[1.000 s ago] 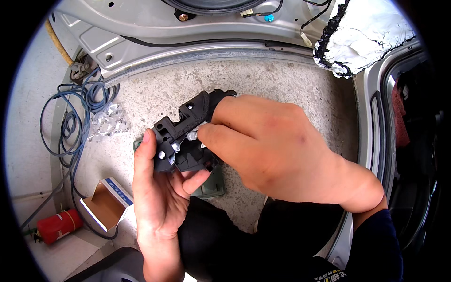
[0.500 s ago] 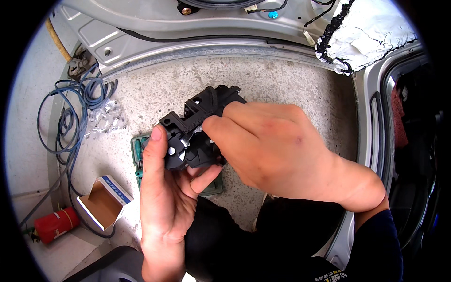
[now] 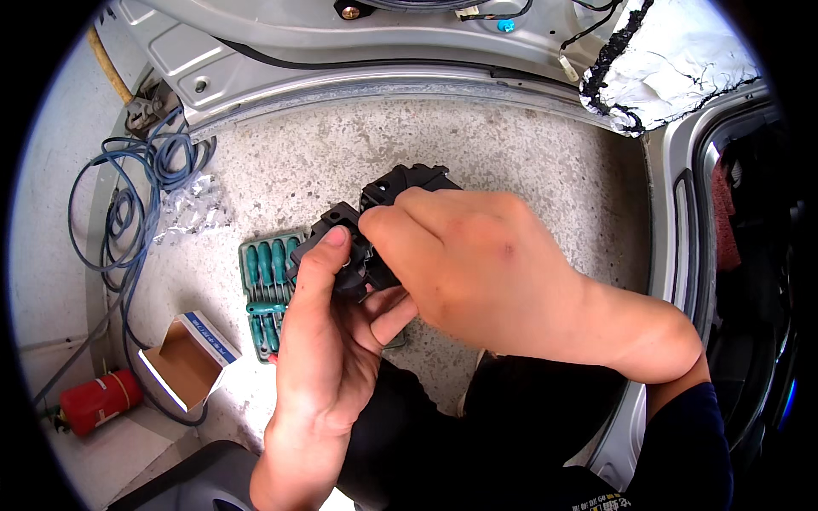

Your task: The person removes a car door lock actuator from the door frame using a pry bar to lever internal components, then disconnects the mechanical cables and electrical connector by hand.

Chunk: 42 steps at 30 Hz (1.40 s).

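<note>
A black plastic car door latch [image 3: 409, 179] is held up in front of me, above the floor. My left hand [image 3: 328, 366] is closed round its left end, with the thumb on top and the fingers beneath. My right hand [image 3: 486, 272] is closed too, its bent fingers pressed together against the middle and right of the latch. That hand's back hides its fingertips and much of the latch, so anything small between them cannot be seen. Behind the left hand lies a set of green-handled screwdrivers [image 3: 266, 264] in a case, partly covered.
A silver car door panel [image 3: 383, 51] spans the far side, with white foil-like lining [image 3: 682, 60] at its right. On the left are a coiled blue-grey hose [image 3: 128, 204], a clear plastic bag [image 3: 194, 209], an open carton [image 3: 183, 366] and a red fire extinguisher [image 3: 102, 400].
My left hand and the latch have shifted right, uncovering more screwdrivers. The left thumb now sits further over the latch. My right hand has moved slightly left against it.
</note>
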Motion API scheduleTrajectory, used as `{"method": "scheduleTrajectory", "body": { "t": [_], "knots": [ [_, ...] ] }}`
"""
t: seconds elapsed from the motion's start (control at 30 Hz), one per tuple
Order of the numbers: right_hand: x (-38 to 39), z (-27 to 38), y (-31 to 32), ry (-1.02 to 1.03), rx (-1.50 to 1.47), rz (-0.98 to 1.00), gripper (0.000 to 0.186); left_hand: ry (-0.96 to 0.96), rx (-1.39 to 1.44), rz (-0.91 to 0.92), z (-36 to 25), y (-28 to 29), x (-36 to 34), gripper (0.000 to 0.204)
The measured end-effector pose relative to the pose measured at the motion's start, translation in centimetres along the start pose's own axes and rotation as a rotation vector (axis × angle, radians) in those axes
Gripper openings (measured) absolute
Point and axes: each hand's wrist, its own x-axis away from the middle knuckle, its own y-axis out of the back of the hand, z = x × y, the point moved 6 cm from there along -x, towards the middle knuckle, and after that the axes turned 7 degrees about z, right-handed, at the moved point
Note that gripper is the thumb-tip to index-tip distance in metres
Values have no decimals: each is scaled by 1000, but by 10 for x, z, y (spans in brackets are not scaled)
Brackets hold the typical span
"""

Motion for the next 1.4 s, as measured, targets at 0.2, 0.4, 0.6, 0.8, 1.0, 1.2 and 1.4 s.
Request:
{"method": "scheduleTrajectory", "body": {
  "t": [0.2, 0.4, 0.6, 0.8, 1.0, 1.2, 1.4],
  "knots": [
    [3, -14, 0, -45, 0, 25, 12, -35, -5, -20, -4, 2, 1, 33],
    [-5, -8, 0, 34, 26, 45, 11, -1, 31, -21, 0, 7, -1, 30],
    [-2, -7, 2, 24, -41, 65, 16, 28, 12, -35, 3, 7, -1, 30],
    [-1, -11, 2, 20, -23, 118, 19, 55, 20, -55, 4, 5, -3, 33],
    [1, -12, 2, 17, -13, 153, 21, 60, 51, 2, 7, 6, -4, 34],
    [4, -10, -5, 37, 57, 209, 21, 68, -7, -57, 7, 6, -2, 31],
    [6, -7, -7, 14, 106, 176, 19, 51, -13, -46, 7, 4, -1, 32]
  ]
}}
